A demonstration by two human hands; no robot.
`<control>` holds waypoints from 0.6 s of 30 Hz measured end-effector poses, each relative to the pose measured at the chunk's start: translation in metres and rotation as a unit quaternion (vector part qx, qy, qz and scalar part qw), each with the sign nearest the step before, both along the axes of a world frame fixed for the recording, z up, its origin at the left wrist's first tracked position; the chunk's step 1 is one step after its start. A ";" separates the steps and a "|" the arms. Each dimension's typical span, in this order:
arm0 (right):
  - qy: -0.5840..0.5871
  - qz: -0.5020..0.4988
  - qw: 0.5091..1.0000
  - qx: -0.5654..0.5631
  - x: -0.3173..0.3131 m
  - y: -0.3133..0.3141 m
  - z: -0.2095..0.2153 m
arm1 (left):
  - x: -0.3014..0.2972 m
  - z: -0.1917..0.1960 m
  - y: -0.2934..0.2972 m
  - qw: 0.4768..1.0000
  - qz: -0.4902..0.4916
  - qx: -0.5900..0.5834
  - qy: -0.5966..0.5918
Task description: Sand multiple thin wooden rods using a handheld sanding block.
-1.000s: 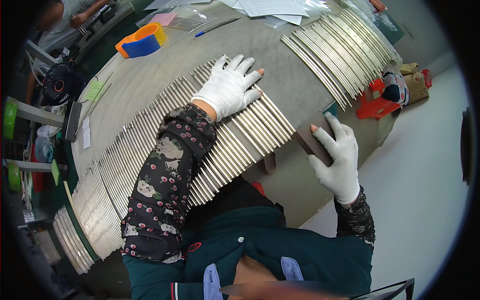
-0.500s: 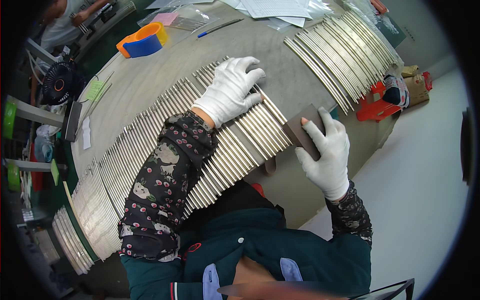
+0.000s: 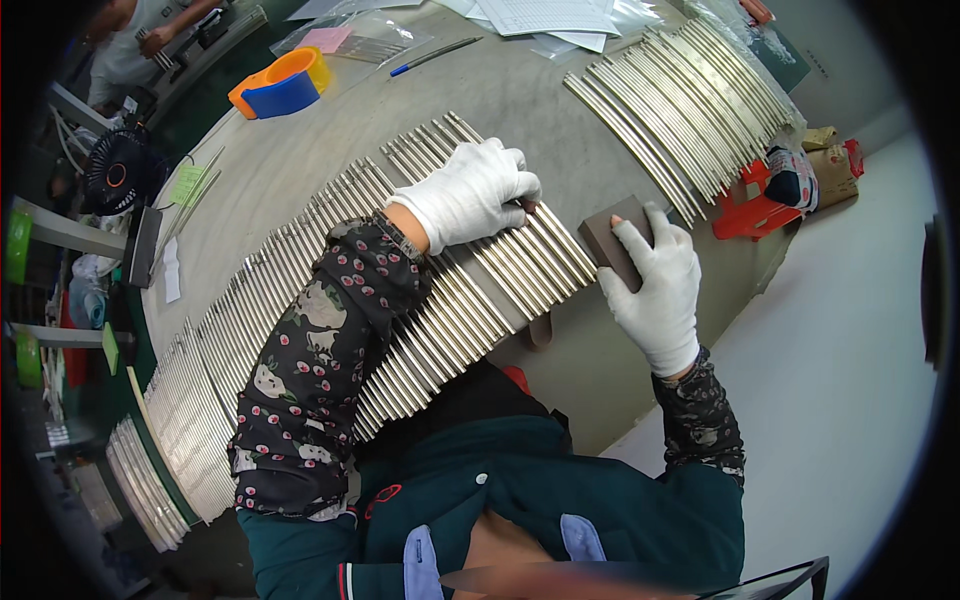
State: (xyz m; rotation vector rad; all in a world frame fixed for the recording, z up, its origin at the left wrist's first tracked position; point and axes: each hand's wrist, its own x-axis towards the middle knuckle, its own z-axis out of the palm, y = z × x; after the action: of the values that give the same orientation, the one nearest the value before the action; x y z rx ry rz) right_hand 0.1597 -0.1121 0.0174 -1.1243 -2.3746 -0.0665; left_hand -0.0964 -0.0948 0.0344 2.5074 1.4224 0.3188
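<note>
Grey table (image 3: 560, 165): metal rods (image 3: 540, 258) are laid side by side along the near edge, apparently for alignment. Over them the left hand (image 3: 475, 190) is curled, seemingly to steady them; whether any is gripped cannot be told. Beside their right ends, a brown block (image 3: 607, 240) is grasped by the right hand (image 3: 658, 295).
</note>
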 end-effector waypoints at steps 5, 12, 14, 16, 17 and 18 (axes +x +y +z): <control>-0.005 -0.002 1.000 -0.003 0.000 0.001 -0.002 | 0.002 0.011 0.007 0.997 -0.019 -0.044 0.064; -0.002 -0.005 1.000 -0.012 0.001 0.000 -0.004 | 0.011 0.022 0.010 0.985 -0.044 -0.071 0.153; 0.001 -0.006 1.000 -0.005 0.002 -0.001 -0.005 | 0.009 0.013 0.009 0.992 -0.058 -0.032 0.105; 0.006 -0.005 1.000 0.002 0.003 0.000 -0.005 | 0.007 0.000 0.012 0.999 -0.047 -0.022 0.018; 0.010 0.004 1.000 -0.007 0.004 0.001 -0.004 | 0.006 -0.005 0.013 0.997 -0.032 -0.015 -0.069; 0.014 0.013 1.000 -0.016 0.005 0.003 -0.003 | 0.007 -0.012 0.014 0.995 -0.013 -0.007 -0.104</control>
State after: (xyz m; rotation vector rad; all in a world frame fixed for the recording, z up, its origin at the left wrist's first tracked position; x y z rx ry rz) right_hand 0.1651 -0.1092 0.0141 -1.1009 -2.3735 -0.0027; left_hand -0.0893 -0.0806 0.0224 2.3987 1.3061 0.5450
